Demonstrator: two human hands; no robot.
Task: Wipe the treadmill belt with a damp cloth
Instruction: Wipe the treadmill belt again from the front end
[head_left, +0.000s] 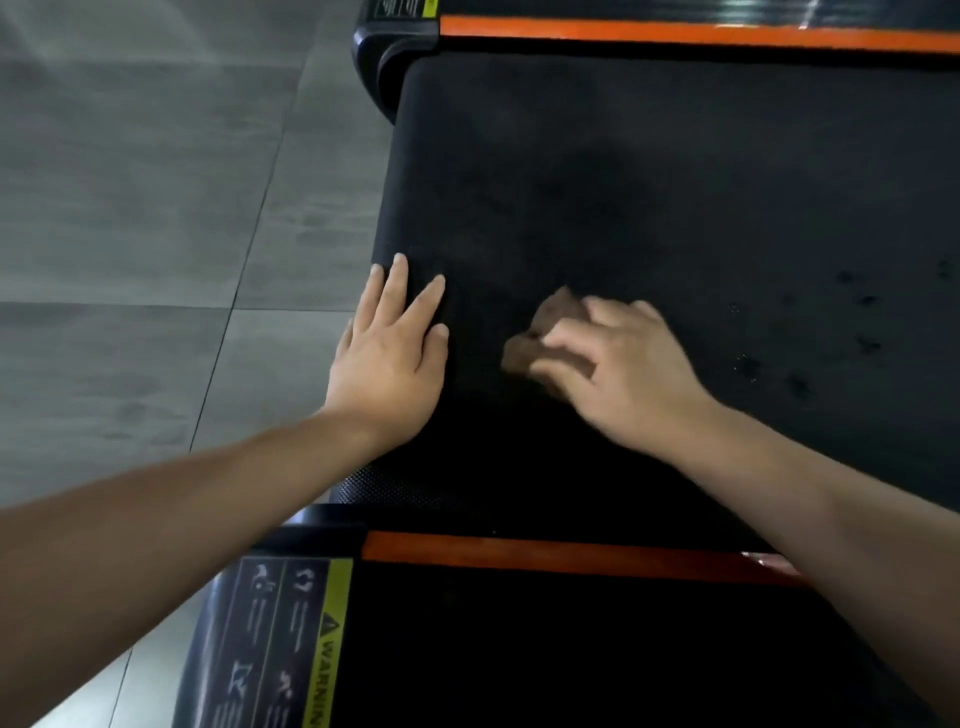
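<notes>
The right hand (618, 374) bunches a small brown cloth (545, 332) on the belt (675, 182), seemingly under curled fingers, though blurred. It looks soft, limp and light, so best held wadded under the palm. The left hand (389, 353) lies flat on the belt's edge, holding nothing.

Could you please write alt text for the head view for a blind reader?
A person's right hand grips a bunched brown cloth on a black treadmill belt, while the left hand rests flat near the belt's edge. The belt shows dark spots.
</notes>
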